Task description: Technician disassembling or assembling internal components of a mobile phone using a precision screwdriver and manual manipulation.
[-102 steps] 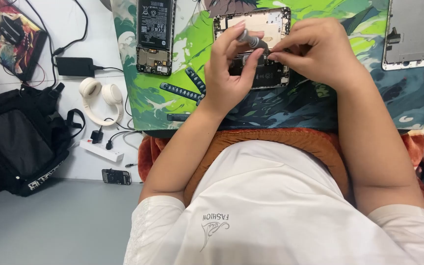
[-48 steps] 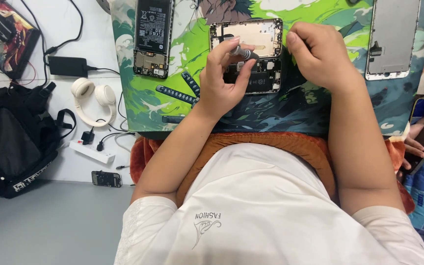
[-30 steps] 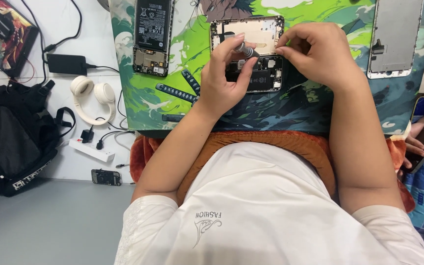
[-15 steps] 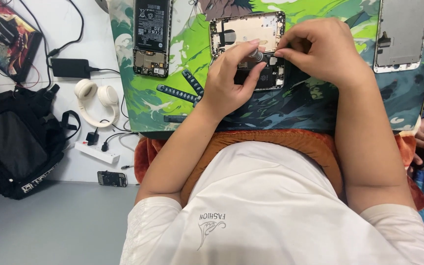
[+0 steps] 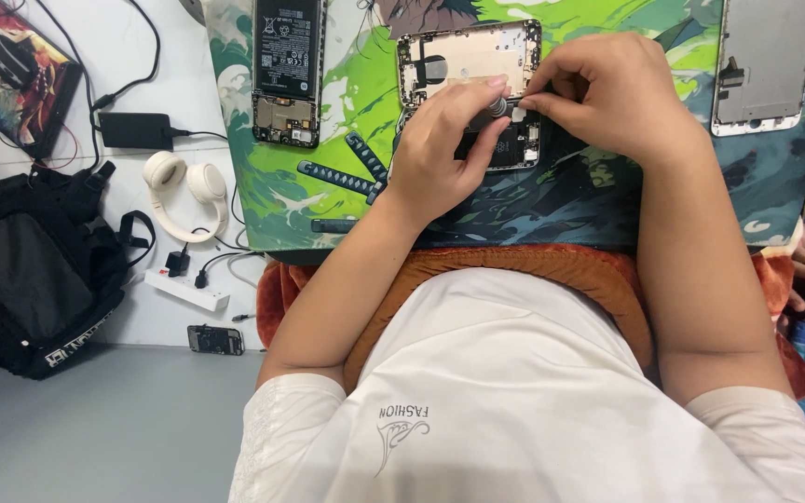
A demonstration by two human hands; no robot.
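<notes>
Opened phone (image 5: 466, 70), back cover removed, lies on the green patterned mat (image 5: 347, 140) at the desk's far centre, under both hands. Left hand (image 5: 440, 154) pinches a small screwdriver (image 5: 498, 106) between thumb and fingers, its tip down on the phone's lower half. Right hand (image 5: 607, 93) is curled, fingertips pressed on the phone's lower right edge beside the screwdriver; whether it grips anything cannot be told. Second dismantled phone (image 5: 286, 70) lies left of it on the mat, a detached screen panel (image 5: 761, 65) well right. White headphones (image 5: 184, 191), power strip (image 5: 188, 289) and black bag (image 5: 25, 270) sit off the mat's left.
</notes>
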